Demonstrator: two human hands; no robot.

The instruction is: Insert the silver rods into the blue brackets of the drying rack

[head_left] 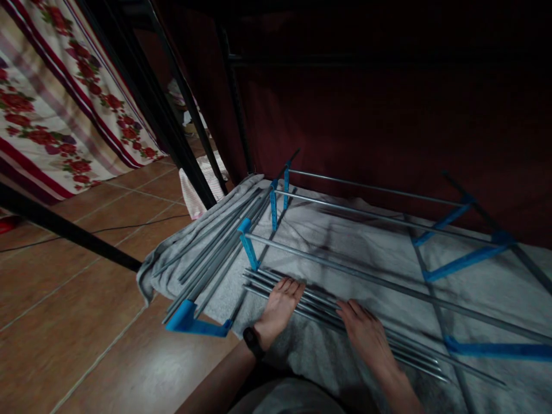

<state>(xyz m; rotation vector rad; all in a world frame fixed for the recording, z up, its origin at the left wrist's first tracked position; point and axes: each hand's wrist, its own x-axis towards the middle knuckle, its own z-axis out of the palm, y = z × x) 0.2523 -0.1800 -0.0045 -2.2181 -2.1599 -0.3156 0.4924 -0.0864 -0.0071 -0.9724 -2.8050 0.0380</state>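
Note:
Several thin grey metal rods (321,313) lie side by side on a grey blanket in front of me. My left hand (282,302), with a black watch on its wrist, is closed over the bundle towards its left end. Further right along the same rods, my right hand (364,328) curls its fingers over them; its fingertips are partly hidden. Just beyond my hands is a rack frame of long metal rods (345,264) joined by blue plastic brackets (248,244). A blue bracket (190,319) sits to the left of my left hand.
More loose rods (215,250) lie on the left part of the grey blanket (336,230). Black metal posts (190,155) rise at the left, beside a tiled floor (86,276) and a floral curtain (64,115). A dark red panel (366,126) stands behind the frame.

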